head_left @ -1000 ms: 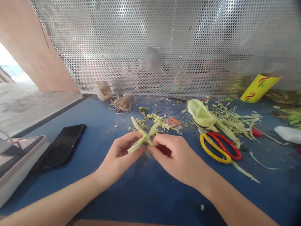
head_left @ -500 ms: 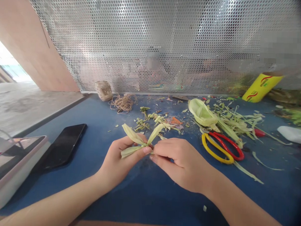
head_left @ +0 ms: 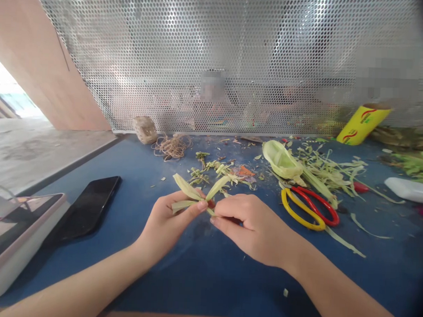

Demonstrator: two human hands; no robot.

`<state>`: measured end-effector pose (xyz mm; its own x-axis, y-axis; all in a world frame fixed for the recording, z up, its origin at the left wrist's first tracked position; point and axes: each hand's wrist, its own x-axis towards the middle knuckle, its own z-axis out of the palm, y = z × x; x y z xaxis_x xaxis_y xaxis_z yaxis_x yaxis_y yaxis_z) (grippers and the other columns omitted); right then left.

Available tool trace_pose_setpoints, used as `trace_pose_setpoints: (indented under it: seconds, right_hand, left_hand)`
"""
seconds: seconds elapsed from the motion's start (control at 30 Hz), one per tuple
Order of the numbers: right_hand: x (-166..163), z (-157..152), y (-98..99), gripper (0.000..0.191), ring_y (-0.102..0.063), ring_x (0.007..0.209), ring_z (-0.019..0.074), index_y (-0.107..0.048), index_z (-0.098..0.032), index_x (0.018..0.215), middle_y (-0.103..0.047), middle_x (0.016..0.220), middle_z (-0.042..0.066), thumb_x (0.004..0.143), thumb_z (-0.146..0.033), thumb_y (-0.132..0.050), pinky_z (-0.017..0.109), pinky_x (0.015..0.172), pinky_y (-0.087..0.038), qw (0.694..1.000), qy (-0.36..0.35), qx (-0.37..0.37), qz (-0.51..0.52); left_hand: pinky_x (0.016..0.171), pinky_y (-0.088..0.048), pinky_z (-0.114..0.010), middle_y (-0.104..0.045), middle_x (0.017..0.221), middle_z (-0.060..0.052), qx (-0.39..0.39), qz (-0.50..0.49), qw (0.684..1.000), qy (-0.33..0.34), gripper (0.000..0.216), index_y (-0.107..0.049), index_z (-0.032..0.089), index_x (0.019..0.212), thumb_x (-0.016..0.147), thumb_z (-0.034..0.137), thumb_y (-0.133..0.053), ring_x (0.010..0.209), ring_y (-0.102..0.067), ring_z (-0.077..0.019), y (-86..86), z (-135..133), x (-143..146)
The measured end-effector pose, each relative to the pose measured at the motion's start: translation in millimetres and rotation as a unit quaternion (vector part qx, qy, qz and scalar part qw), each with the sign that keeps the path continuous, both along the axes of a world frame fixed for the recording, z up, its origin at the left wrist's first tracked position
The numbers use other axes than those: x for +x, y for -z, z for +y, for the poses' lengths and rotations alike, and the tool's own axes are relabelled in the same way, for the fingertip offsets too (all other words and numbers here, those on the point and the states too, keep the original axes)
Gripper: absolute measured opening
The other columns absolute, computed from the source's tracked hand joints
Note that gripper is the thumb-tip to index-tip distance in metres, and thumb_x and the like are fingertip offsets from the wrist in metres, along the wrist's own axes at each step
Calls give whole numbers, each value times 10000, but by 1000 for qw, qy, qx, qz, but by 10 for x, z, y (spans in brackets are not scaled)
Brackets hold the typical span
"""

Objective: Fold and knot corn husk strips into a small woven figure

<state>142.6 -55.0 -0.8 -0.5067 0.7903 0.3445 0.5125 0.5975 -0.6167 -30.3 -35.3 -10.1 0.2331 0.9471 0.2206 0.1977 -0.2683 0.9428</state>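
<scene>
Pale green corn husk strips (head_left: 187, 187) fan out in several directions from a small centre above the blue table (head_left: 207, 288). My left hand (head_left: 173, 217) pinches them near that centre between thumb and fingers. Close against it, my right hand (head_left: 252, 227) has thumb and forefinger pressed together on the end of a husk strip at the lower right of the bundle. The strip's tip is hidden by my fingers. Behind the hands lie small knotted husk pieces (head_left: 220, 168). Scissors (head_left: 304, 212) with one yellow and one red handle rest to the right.
A black phone (head_left: 86, 207) and a pale bin-like container (head_left: 28, 244) are at left. Brown twine (head_left: 172, 147) lies beside a stone-like block (head_left: 145, 130). Shredded husks (head_left: 331, 169), a cupped husk (head_left: 282, 160) and a yellow tube (head_left: 363, 124) sit near the perforated metal screen (head_left: 236, 48).
My fingertips have shifted slightly apart, and a bit more of the strip shows between them. The view has moved a little; the other things lie as before.
</scene>
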Motion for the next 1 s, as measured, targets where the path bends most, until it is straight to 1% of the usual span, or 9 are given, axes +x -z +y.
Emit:
trace_pose_setpoints:
  seconds: [0.1, 0.2, 0.37, 0.43, 0.57, 0.7, 0.8, 0.9, 1.0]
  right_hand:
    - [6, 5, -8, 309, -347, 528, 71, -315, -168, 533, -369, 541, -54, 808, -174, -456, 207, 513, -258, 1000, -9, -25, 9]
    - [18, 11, -8, 285, -363, 533, 78, -372, -173, 557, -397, 558, -48, 831, -226, -431, 211, 513, -272, 998, -3, -61, 17]
    - [36, 59, 14, 302, -383, 535, 92, -481, -181, 671, -430, 593, -32, 850, -408, -397, 217, 497, -303, 984, 38, -159, 71]
    - [25, 85, 30, 301, -377, 532, 92, -501, -180, 690, -416, 594, -33, 830, -437, -425, 214, 481, -303, 977, 51, -173, 111]
    - [-40, 122, 86, 253, -370, 516, 83, -513, -180, 688, -401, 586, -40, 813, -393, -461, 201, 463, -309, 957, 25, -203, 208]
    - [-83, 134, 132, 317, -306, 463, 71, -408, -177, 527, -334, 500, -55, 804, -320, -469, 199, 434, -268, 959, 80, -159, 219]
    - [-80, 133, 130, 332, -302, 460, 71, -380, -176, 491, -317, 473, -56, 792, -279, -476, 203, 434, -257, 963, 118, -117, 210]
    - [-79, 133, 112, 328, -303, 454, 74, -385, -178, 484, -308, 459, -57, 785, -268, -479, 210, 444, -262, 960, 147, -92, 219]
    - [-81, 146, 113, 346, -302, 434, 75, -382, -181, 475, -292, 441, -59, 791, -291, -473, 215, 439, -258, 958, 159, -97, 219]
  left_hand:
    - [686, -505, -279, -711, 746, -34, -14, 2, 1000, 1, 167, -695, 161, 743, 715, 312, -630, 731, -629, -195, 1, 16, -3]
    - [739, -496, -311, -716, 780, -50, -24, 9, 1000, 4, 210, -705, 155, 770, 728, 340, -616, 780, -632, -216, 3, 40, -18]
    - [899, -421, -363, -704, 905, -58, -52, -11, 996, 76, 346, -685, 178, 954, 848, 384, -428, 930, -603, -226, -6, 56, -21]
    - [960, -366, -349, -678, 1010, -46, -40, -10, 995, 93, 344, -661, 203, 1015, 864, 371, -402, 1008, -571, -214, -11, 49, -10]
    - [1008, -301, -325, -614, 1151, -34, 14, 57, 994, 88, 325, -639, 225, 1056, 870, 339, -397, 1112, -501, -202, -11, 45, 0]
    - [1014, -262, -389, -616, 1151, -34, 114, 168, 977, 60, 302, -640, 245, 1043, 869, 314, -403, 1158, -451, -232, 2, 67, -29]
    - [992, -246, -448, -628, 1130, -31, 154, 245, 956, 48, 294, -638, 274, 1033, 871, 312, -396, 1153, -448, -256, 7, 81, -53]
    - [970, -280, -430, -614, 1147, -36, 162, 252, 953, 48, 304, -626, 272, 1048, 879, 309, -377, 1124, -474, -244, 8, 90, -59]
    - [978, -283, -404, -613, 1140, -44, 158, 237, 957, 51, 313, -617, 257, 1066, 881, 312, -371, 1132, -466, -232, 8, 96, -54]
